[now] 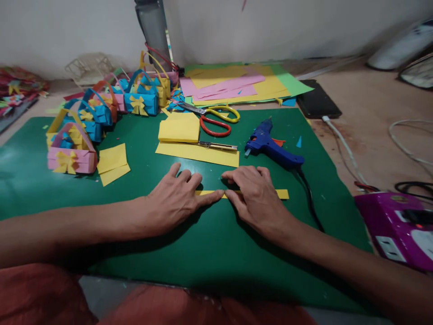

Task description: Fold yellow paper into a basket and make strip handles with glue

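A narrow yellow paper strip (283, 194) lies across the green mat, partly covered by both hands. My left hand (176, 193) has its fingers curled and its thumb stretched along the strip, pressing it down. Close beside that thumb tip, my right hand (259, 196) is bent over the strip with thumb and fingers drawn in on it. Just beyond my hands are a wider yellow paper piece (203, 153), a folded yellow paper stack (179, 127) and a slim cutter knife (219, 146). Scissors (216, 119) with one red and one yellow handle lie behind them.
A blue glue gun (270, 144) rests at the right, its black cord trailing toward me. Small paper baskets (72, 158) with bows stand at the left. Coloured sheets (230, 85), a black phone (318, 99) and a purple power box (382, 221) lie around the green mat (135, 262).
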### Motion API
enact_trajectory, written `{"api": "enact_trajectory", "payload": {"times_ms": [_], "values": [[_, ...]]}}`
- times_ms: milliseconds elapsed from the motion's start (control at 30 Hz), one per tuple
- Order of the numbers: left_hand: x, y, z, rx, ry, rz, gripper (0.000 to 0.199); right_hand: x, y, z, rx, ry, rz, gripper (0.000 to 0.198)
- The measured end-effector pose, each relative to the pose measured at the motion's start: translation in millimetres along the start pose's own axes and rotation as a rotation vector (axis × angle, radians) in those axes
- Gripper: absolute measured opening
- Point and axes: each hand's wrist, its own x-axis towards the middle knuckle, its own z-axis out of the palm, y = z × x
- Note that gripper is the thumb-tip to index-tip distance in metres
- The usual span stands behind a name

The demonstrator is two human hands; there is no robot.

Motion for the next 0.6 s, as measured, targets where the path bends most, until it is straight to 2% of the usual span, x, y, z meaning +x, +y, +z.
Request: {"api": "enact_trajectory", "payload": {"times_ms": [167, 600], "values": [[-11, -2, 4, -0.001, 0.052, -0.008, 0.044, -1, 2, 1, -0.009, 0.006, -0.014, 0.016], [-64, -8, 16, 0.012, 0.123, -0.172, 0.034, -2, 4, 3, 0.025, 0.025, -0.015, 0.014]]}}
